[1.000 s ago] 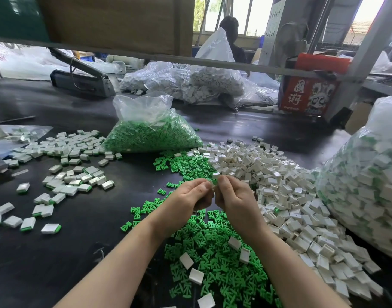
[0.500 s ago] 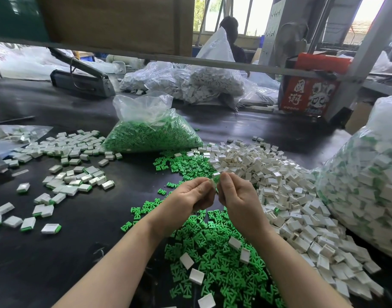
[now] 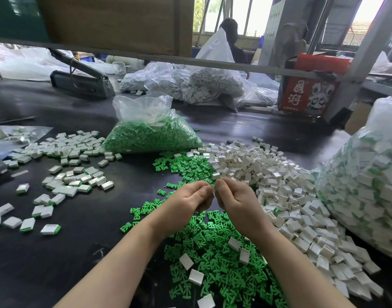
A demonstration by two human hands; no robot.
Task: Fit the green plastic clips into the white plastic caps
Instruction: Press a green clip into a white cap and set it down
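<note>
A small green-and-white piece (image 3: 213, 187) is pinched between the left hand (image 3: 191, 200) and the right hand (image 3: 234, 200), both grips clamped on it above the desk (image 3: 84, 218). Its long axis and heading cannot be told. Green clips (image 3: 215, 247) are heaped beneath, white caps (image 3: 279, 187) to the right.

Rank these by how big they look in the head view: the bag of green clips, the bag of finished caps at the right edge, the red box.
1. Bag of finished caps, though it sits nearest the camera and is cut off by the frame.
2. Bag of green clips.
3. Red box, farther back, so its true size is unsure.
</note>
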